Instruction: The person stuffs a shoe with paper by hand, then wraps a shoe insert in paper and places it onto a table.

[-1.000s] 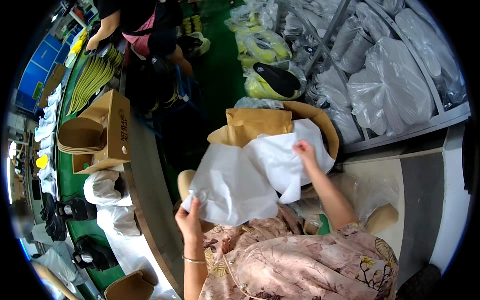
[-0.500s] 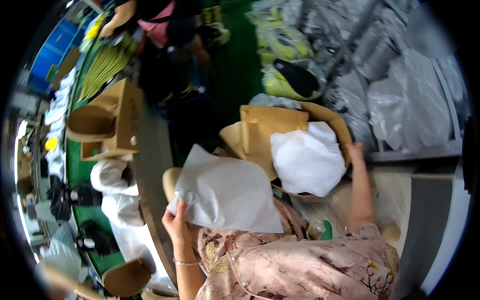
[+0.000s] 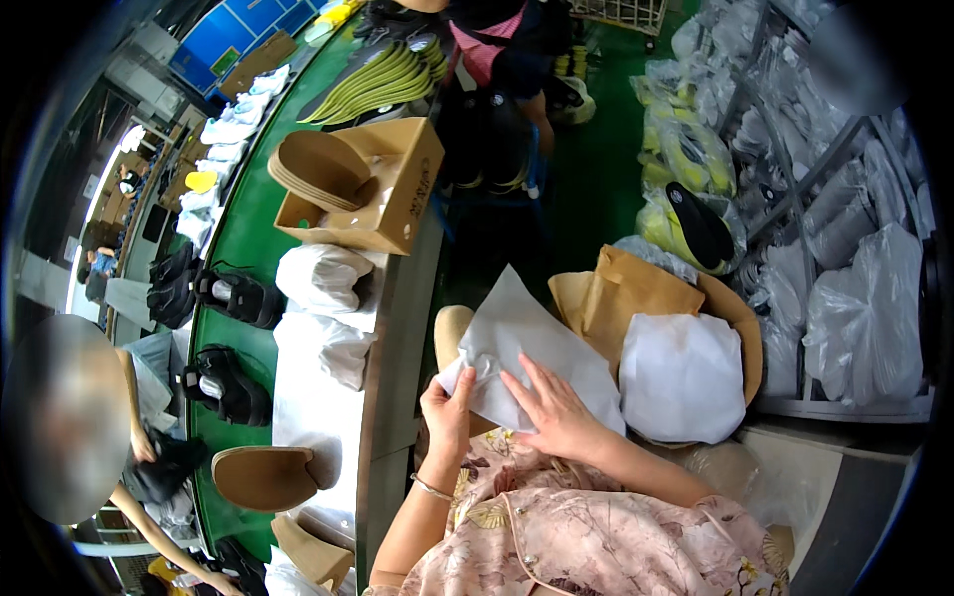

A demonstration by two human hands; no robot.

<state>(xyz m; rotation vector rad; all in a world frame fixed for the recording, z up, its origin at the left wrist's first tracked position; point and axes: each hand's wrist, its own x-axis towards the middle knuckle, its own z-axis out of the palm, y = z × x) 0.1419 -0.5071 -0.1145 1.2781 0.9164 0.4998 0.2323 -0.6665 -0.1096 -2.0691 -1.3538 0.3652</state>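
In the head view, a worker pinches the edge of a white sheet [image 3: 527,328] between thumb and fingers of the left hand [image 3: 447,412], while the right hand [image 3: 561,417], grasping nothing, lies with fingers spread against it. The sheet is above the lap, left of more white material [image 3: 683,382] beside brown paper [image 3: 641,288]; black shoes [image 3: 229,387] line a green-topped bench [image 3: 234,328].

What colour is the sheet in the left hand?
The sheet is plain white, clearest in the head view.
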